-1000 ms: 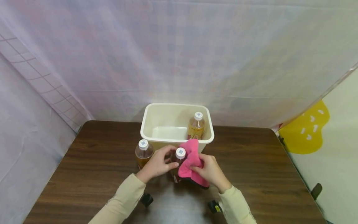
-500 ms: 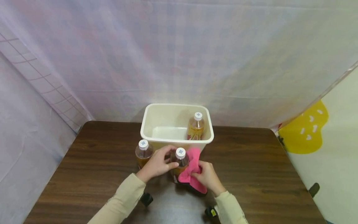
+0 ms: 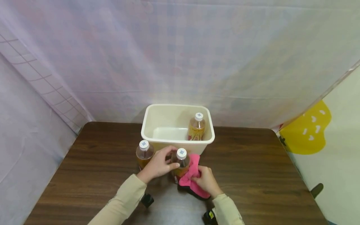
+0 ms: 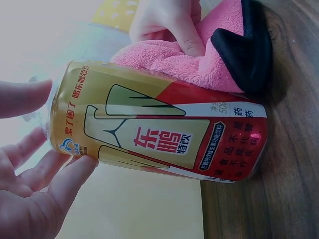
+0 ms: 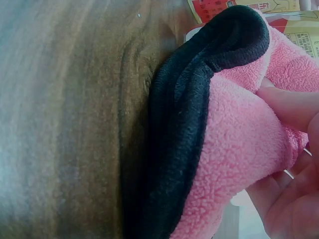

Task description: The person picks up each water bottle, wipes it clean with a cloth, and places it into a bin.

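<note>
Near the worktop's middle, the left hand (image 3: 158,165) curls its fingers round a bottle (image 3: 181,163). The right hand (image 3: 206,182) pinches a pink cloth (image 3: 192,176) against it.

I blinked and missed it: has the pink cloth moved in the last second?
Yes. The cloth has slid down the bottle: its top reached the tub rim earlier and now sits below it, level with the cap, held by the right hand.
</note>
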